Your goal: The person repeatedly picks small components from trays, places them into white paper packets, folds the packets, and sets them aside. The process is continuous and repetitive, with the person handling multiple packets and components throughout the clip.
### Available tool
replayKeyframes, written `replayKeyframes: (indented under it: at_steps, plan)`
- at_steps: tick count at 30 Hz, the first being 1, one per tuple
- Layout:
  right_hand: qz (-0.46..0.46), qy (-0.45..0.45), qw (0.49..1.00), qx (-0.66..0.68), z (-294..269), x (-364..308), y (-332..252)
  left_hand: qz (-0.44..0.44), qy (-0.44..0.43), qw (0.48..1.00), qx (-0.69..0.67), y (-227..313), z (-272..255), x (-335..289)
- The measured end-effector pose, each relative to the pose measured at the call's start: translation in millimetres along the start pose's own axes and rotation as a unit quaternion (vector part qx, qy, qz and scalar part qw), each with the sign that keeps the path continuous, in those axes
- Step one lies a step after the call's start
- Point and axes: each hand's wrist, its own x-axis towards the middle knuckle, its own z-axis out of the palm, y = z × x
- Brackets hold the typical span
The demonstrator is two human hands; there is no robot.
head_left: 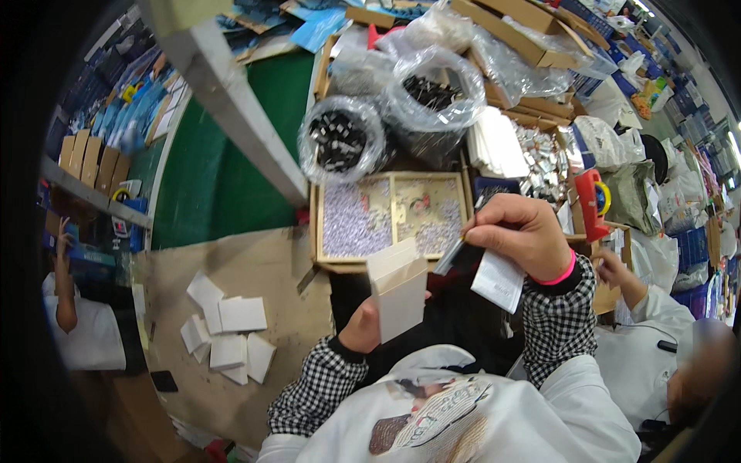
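Observation:
My left hand [360, 328] is closed round a small white box [401, 309], its top flap standing up and its upper end toward the tray. My right hand [526, 231] pinches a white printed leaflet [499, 282] together with a small narrow grey piece [449, 258], whose exact kind I cannot make out. Both hands are raised at the near side of a shallow wooden tray [394, 212], the right one a little higher. The tray has two compartments with many tiny pale purple pieces. The box and the leaflet are apart from each other.
Loose white boxes [241, 315] lie on brown cardboard [297, 351] at left. Plastic-lined tubs of black parts [340, 143] stand behind the tray. Small metal parts [540, 158] fill a carton at right, near a red tape dispenser [590, 207]. A metal post [231, 100] slants down; co-workers sit both sides.

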Motion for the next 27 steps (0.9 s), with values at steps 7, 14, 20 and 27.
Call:
replayKeyframes:
  at_steps: [7, 14, 20, 27]
  plan:
    - [-0.033, -0.076, 0.988, -0.133, 63, -8, 3, -0.072, -0.045, 0.994, -0.068, 0, -8, -29]
    - [-0.026, -0.156, 0.974, -0.165, 80, -32, 16, -0.114, -0.039, 0.987, 0.107, -8, 5, -60]
    - [-0.066, -0.098, 0.969, -0.216, 88, -42, 21, -0.073, 0.074, 0.993, 0.059, -9, 23, -62]
    - [-0.141, -0.15, 0.937, -0.281, 92, -48, 17, -0.072, 0.046, 0.984, 0.156, -7, 25, -55]
